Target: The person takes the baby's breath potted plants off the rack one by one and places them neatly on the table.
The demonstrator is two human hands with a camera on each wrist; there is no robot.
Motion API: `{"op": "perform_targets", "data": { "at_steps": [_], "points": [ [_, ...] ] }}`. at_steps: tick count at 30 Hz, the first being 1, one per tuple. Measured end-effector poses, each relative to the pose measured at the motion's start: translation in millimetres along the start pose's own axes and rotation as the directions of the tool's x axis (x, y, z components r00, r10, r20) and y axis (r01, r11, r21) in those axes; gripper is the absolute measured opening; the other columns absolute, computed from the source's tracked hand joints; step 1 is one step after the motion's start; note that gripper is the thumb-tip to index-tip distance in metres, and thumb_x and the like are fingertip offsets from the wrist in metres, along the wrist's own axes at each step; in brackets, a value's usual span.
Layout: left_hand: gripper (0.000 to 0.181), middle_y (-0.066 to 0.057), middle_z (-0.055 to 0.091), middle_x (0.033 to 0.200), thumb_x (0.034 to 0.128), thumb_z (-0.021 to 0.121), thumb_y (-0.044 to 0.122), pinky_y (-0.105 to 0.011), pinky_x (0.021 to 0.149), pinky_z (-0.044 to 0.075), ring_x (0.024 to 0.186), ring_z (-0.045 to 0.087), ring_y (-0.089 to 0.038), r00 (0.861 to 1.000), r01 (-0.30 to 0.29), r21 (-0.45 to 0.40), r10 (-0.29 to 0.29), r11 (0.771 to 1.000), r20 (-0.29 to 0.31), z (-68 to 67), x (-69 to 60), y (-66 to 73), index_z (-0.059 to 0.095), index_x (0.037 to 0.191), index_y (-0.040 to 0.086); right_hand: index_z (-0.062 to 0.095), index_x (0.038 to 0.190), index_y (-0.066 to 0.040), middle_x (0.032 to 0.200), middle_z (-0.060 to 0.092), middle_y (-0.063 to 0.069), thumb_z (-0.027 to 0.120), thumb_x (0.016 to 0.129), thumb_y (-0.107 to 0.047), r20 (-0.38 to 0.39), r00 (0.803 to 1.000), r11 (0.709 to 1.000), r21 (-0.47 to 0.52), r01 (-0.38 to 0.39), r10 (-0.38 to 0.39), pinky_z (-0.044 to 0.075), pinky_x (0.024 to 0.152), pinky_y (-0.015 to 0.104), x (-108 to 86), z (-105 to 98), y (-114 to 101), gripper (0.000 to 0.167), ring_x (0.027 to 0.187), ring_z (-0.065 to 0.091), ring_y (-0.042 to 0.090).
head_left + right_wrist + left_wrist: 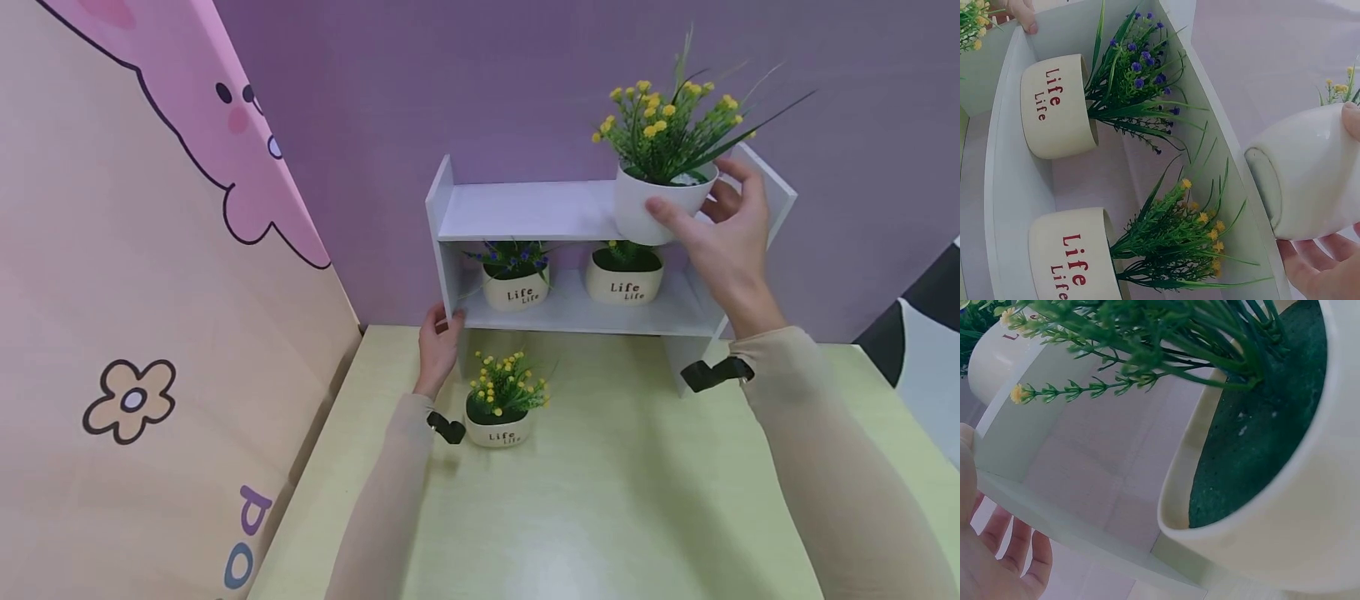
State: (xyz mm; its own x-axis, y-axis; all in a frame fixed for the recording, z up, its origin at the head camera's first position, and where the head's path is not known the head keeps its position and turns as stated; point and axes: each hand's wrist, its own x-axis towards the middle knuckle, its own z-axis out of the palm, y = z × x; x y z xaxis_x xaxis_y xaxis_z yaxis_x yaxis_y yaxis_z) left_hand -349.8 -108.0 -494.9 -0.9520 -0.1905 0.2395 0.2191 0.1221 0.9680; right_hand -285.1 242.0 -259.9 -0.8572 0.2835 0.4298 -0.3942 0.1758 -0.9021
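My right hand (731,229) grips a white potted plant (648,208) with yellow flowers, thumb on the front and fingers round the far side. The pot is at the right part of the upper board of a white two-tier shelf (528,208); in the right wrist view its base is tilted near that board's edge. My left hand (437,350) holds the shelf's lower left corner, thumb (1030,24) on the lower board. On the lower tier stand a purple-flowered pot (517,292) and a yellow-flowered pot (626,285), both lettered "Life".
Another "Life" pot with yellow flowers (498,429) stands on the pale table (570,508), in front of the shelf's left side and close to my left wrist. A purple wall (360,125) rises behind. A decorated panel (187,308) borders the left, and a black-and-white object (918,350) the right.
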Motion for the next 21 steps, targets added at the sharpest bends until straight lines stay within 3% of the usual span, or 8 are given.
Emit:
{"op": "perform_targets", "data": {
  "at_steps": [8, 15, 21],
  "points": [
    [0.048, -0.016, 0.063, 0.141, 0.1075, 0.063, 0.035, -0.050, 0.103, 0.054, 0.122, 0.063, -0.033, 1.000, 0.009, -0.007, -0.009, 1.000, 0.009, -1.7, -1.6, 1.9, 0.056, 0.147, 0.008, 0.044, 0.152, -0.026, 0.140, 0.066, -0.002, 0.092, 0.084, -0.023, 0.000, 1.000, 0.998, -0.057, -0.011, 0.011, 0.052, 0.092, 0.017, -10.4, -0.8, -6.9, 0.083, 0.121, 0.065, 0.014],
    [0.048, -0.017, 0.063, 0.141, 0.1071, 0.064, 0.035, -0.051, 0.102, 0.054, 0.122, 0.062, -0.034, 1.000, 0.007, -0.011, -0.007, 1.000, 0.005, -2.3, -2.8, -2.4, 0.056, 0.147, 0.008, 0.047, 0.149, -0.022, 0.133, 0.070, -0.002, 0.093, 0.082, -0.016, -0.022, 1.000, 0.998, 0.053, 0.016, -0.015, 0.051, 0.088, 0.016, -22.9, -3.8, -2.7, 0.082, 0.116, 0.067, 0.012],
    [0.050, -0.017, 0.062, 0.142, 0.1075, 0.063, 0.035, -0.050, 0.102, 0.054, 0.122, 0.062, -0.033, 1.000, -0.003, -0.011, 0.003, 1.000, 0.017, -1.9, 0.3, 0.4, 0.055, 0.148, 0.007, 0.048, 0.150, -0.021, 0.135, 0.071, 0.000, 0.092, 0.083, -0.014, -0.042, 0.997, 0.997, 0.047, 0.059, -0.058, 0.052, 0.090, 0.017, -26.0, -5.3, -2.8, 0.080, 0.115, 0.068, 0.012]
  ]
}}
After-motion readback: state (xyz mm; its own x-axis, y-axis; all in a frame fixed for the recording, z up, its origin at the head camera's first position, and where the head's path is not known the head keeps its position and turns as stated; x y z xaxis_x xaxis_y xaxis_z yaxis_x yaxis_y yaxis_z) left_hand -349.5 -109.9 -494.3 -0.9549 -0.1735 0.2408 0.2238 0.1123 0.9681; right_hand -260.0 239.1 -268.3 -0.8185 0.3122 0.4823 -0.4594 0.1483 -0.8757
